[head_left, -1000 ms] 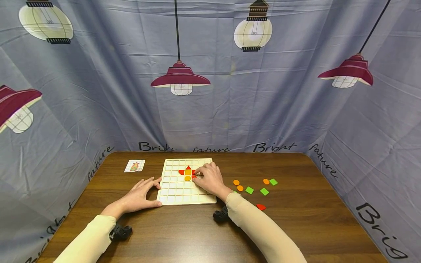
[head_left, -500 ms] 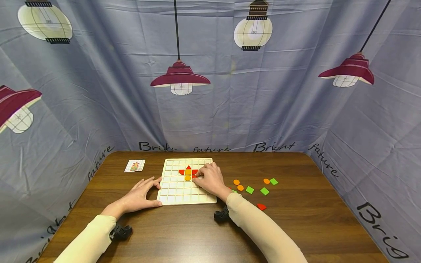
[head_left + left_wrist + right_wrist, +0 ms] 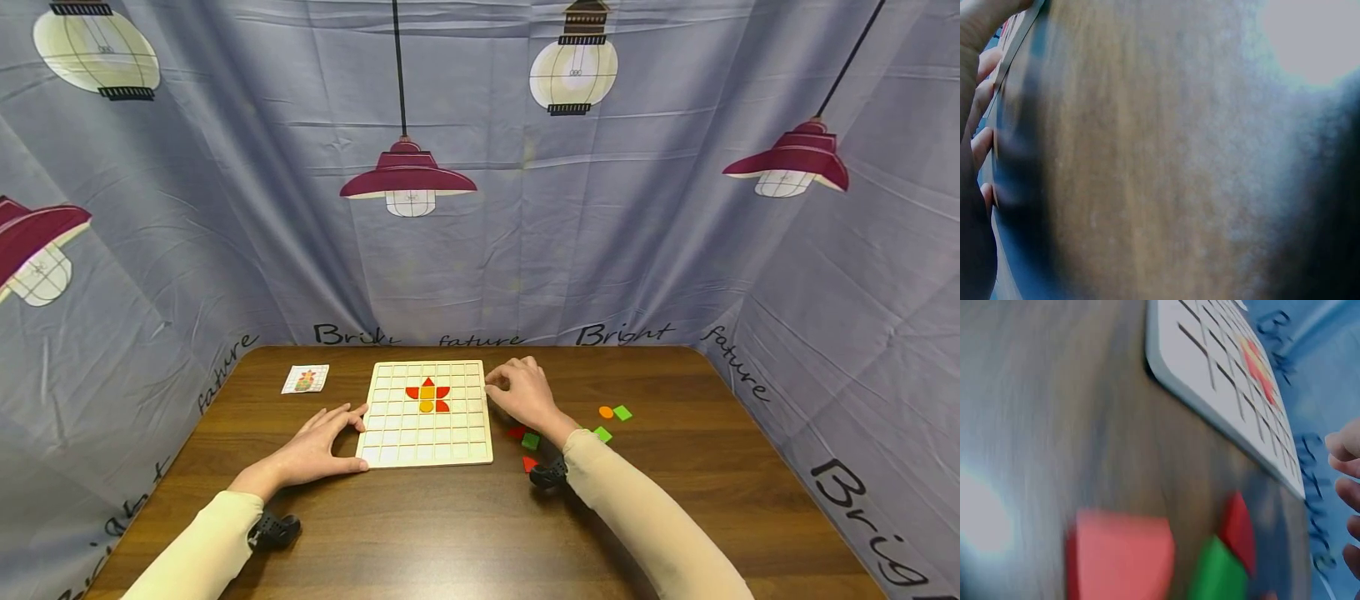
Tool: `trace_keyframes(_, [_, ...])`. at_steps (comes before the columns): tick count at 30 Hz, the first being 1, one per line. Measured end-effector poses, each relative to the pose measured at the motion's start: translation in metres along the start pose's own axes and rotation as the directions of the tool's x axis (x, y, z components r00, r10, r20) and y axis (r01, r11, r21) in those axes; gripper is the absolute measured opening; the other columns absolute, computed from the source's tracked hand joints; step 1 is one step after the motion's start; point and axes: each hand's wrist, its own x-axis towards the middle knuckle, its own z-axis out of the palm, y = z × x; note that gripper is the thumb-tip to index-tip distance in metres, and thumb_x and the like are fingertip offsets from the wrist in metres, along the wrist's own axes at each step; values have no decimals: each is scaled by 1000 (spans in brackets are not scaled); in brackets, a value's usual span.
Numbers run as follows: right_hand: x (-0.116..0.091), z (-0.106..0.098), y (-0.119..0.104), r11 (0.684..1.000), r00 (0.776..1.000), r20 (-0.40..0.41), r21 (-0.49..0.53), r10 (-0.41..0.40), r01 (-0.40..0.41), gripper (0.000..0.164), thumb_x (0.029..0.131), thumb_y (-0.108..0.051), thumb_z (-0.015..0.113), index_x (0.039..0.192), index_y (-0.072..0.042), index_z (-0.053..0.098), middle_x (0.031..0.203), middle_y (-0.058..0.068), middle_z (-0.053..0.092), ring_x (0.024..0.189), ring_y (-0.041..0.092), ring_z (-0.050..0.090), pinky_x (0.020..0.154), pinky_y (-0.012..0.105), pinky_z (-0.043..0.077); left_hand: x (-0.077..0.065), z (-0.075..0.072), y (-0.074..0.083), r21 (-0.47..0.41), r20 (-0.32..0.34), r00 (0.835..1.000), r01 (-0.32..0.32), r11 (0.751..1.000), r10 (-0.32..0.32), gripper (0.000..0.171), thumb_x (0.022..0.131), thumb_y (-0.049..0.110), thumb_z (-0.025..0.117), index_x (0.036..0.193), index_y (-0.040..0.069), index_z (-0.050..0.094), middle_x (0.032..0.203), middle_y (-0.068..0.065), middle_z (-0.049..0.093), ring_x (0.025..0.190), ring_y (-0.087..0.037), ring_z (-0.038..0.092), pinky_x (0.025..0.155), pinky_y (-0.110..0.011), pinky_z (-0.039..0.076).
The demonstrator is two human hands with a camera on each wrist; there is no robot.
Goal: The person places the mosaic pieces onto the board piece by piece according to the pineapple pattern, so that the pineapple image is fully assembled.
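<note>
A pale gridded board (image 3: 397, 433) lies on the table, bearing a small figure of red, orange and yellow pieces. At its top is a red triangle (image 3: 428, 382), above an orange square (image 3: 427, 393) and a yellow disc (image 3: 427, 407). Red rounded pieces flank them, including one beside the disc (image 3: 442, 406). My left hand (image 3: 322, 446) touches the board's left edge, thumb near the front corner and fingers farther back. My right hand (image 3: 525, 393) is just right of the board, fingers loosely bent; in the right wrist view its fingers (image 3: 1349, 450) show nothing between them.
Right of the board lie loose pieces: a green square (image 3: 531, 441), a red piece (image 3: 529, 464), an orange disc (image 3: 606, 412) and another green square (image 3: 622, 412). My right forearm covers part of that area. A printed pattern card (image 3: 305, 379) lies back left.
My right hand has left the figure and moved right, off the board. The red piece beside the yellow disc now shows fully on the board. My left hand has stayed put.
</note>
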Motion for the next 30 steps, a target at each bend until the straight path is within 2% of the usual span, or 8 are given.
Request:
trace_keyframes(8, [-15, -43, 44, 999, 999, -23, 22, 39, -39, 25, 95, -30, 72, 113, -13, 77, 104, 0, 69, 114, 31, 49, 100, 54, 38, -1, -1, -1, 8, 2, 1000, 4, 1000, -4, 52, 82, 57, 80, 112, 22, 55, 159, -11, 43, 147, -45, 31, 119, -65, 12])
trace_keyframes(13, [-26, -57, 62, 999, 999, -22, 10, 47, -46, 26, 93, -30, 75, 113, -13, 77, 103, 0, 69, 115, 32, 51, 102, 56, 38, -2, -1, -1, 14, -1, 1000, 1, 1000, -1, 52, 82, 58, 80, 111, 22, 55, 159, -12, 43, 147, -45, 31, 119, -66, 12])
trace_keyframes(18, [-38, -55, 66, 999, 999, 40, -27, 23, -22, 23, 89, -33, 80, 107, -18, 79, 99, -6, 67, 108, 27, 52, 96, 51, 39, -3, -1, 0, 9, 0, 1000, 4, 1000, -4, 52, 82, 58, 80, 111, 22, 55, 159, -12, 43, 147, -46, 31, 119, -66, 12])
trace_keyframes(25, [-53, -41, 56, 988, 982, 153, -89, -108, 122, 18, 84, -45, 82, 94, -31, 78, 94, -15, 63, 97, 14, 48, 82, 38, 38, -2, -1, 2, 8, 3, 1000, 7, 1000, -7, 52, 82, 59, 79, 112, 23, 55, 159, -11, 42, 147, -45, 31, 119, -65, 12])
trace_keyframes(30, [-59, -35, 48, 975, 970, 169, -110, -172, 192, 22, 81, -50, 84, 90, -31, 76, 90, -16, 60, 93, 13, 46, 79, 35, 37, -1, -1, 2, 8, 5, 1000, 6, 1000, -6, 52, 82, 59, 79, 111, 23, 55, 159, -11, 42, 148, -45, 31, 119, -65, 12])
